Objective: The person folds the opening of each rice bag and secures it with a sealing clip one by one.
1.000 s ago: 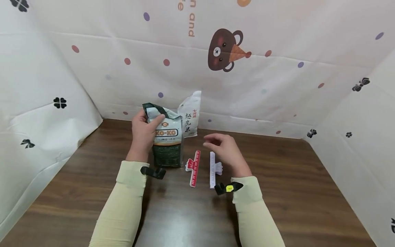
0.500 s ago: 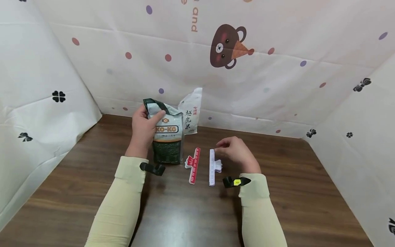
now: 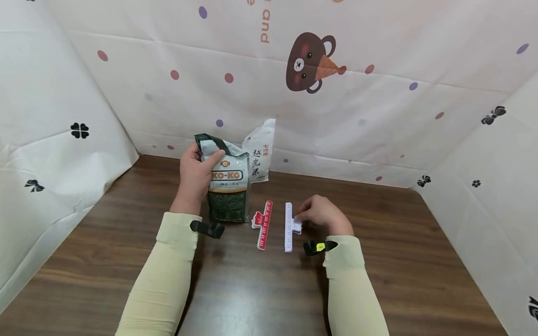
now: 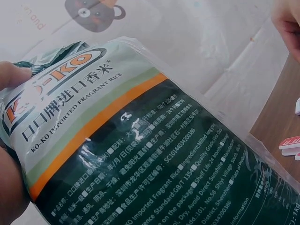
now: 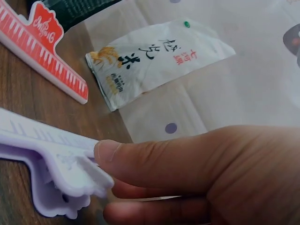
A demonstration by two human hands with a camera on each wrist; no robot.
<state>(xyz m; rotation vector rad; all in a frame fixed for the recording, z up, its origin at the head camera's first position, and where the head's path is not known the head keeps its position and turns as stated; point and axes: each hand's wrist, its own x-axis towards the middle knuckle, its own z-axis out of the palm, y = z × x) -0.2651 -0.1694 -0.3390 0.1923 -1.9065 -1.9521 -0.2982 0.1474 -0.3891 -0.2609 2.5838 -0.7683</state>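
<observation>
My left hand [image 3: 195, 175] grips the upper left part of a green and white bag of rice [image 3: 229, 205], thumb in front and fingers behind. The bag stands upright with its top folded over, its printed front filling the left wrist view. My right hand [image 3: 323, 214] is at a pale purple bag clip [image 3: 288, 228] lying on the table. In the right wrist view the thumb [image 5: 122, 157] reaches the clip's handle end, with fingers below; no firm hold shows. Left of it lies a red bag clip [image 3: 263, 226] with piano-key print.
A white rice bag [image 3: 260, 154] stands behind the green one, near the patterned cloth backdrop [image 3: 357, 116]. Cloth also rises along both sides of the brown wooden table [image 3: 403, 261].
My right hand has moved rightward and then down to the purple clip's handle. The left hand keeps its grip on the green rice bag. The head view has shifted slightly.
</observation>
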